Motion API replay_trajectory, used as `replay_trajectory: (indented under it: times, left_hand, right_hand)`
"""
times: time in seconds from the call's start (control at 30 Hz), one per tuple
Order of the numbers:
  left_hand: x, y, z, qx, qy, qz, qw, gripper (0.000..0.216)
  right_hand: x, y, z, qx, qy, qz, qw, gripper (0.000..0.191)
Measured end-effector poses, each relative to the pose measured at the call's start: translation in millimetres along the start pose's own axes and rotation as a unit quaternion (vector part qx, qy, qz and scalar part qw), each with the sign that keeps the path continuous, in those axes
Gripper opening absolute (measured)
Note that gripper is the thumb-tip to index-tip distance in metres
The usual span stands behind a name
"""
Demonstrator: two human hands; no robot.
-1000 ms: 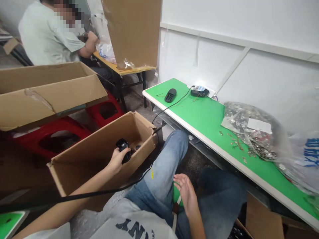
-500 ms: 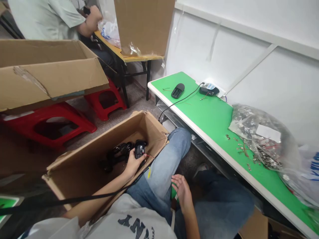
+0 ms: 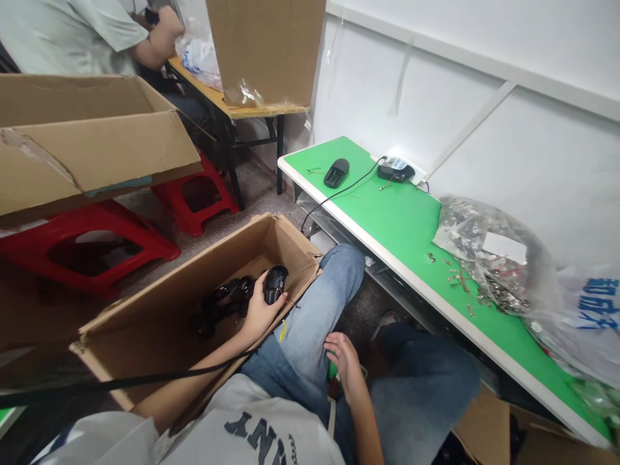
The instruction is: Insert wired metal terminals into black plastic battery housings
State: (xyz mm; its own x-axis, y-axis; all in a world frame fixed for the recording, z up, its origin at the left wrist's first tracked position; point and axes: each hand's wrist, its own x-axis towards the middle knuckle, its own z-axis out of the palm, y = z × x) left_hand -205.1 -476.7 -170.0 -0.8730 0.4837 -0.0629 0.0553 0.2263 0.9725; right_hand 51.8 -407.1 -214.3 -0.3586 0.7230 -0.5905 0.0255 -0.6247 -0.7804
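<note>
My left hand point(image 3: 261, 313) reaches into an open cardboard box point(image 3: 159, 294) beside my leg. Its fingers are closed around a black plastic casing point(image 3: 275, 285) with slots in it and a thin red wire hanging off. More glossy black casings point(image 3: 225, 300) lie in a heap at the bottom of the box, partly hidden in shadow. Over my lap, my right hand point(image 3: 345, 361) is held with loosely bent fingers, and I see nothing in it. A similar black casing point(image 3: 336, 173) lies on the green-topped table point(image 3: 387, 206).
A clear bag of small metal parts point(image 3: 504, 271) sits on the table, with loose metal pieces point(image 3: 455, 278) beside it. A cable point(image 3: 339, 197) hangs over the table edge. Red stools point(image 3: 92, 239) carry a large carton point(image 3: 111, 152) on the left. A co-worker point(image 3: 92, 39) sits behind.
My left hand has raised the black casing slightly and tilted it, so its slots and wire show more. My right hand stays over my lap. The view has turned a little right.
</note>
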Motion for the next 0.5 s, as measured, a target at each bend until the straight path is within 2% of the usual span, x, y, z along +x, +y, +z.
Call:
replay_trajectory:
  times: [0.07, 0.1, 0.13, 0.23, 0.33, 0.43, 0.5]
  left_hand:
    - [2, 27, 0, -0.085, 0.021, -0.044, 0.995, 0.071]
    - [2, 43, 0, -0.157, 0.013, -0.083, 0.984, 0.066]
    - [2, 61, -1, -0.250, -0.022, -0.126, 0.960, 0.058]
    - [-2, 114, 1, -0.477, -0.180, -0.234, 0.828, 0.050]
    - [-14, 150, 12, -0.561, -0.284, -0.313, 0.712, 0.057]
    - [-31, 172, 33, -0.571, -0.366, -0.373, 0.633, 0.067]
    - [-43, 187, 49, -0.563, -0.399, -0.393, 0.608, 0.068]
  right_hand:
    - [0, 0, 1, -0.006, -0.001, 0.000, 1.000, 0.066]
    - [-1, 1, 1, -0.009, -0.002, 0.002, 1.000, 0.067]
    - [-1, 1, 1, -0.011, -0.004, 0.003, 1.000, 0.067]
    - [-1, 3, 2, -0.018, -0.010, 0.000, 1.000, 0.068]
    - [1, 5, 5, -0.018, -0.008, -0.004, 1.000, 0.068]
    - [2, 4, 11, -0.013, -0.001, -0.001, 1.000, 0.069]
    - [1, 0, 15, -0.003, 0.003, 0.001, 1.000, 0.070]
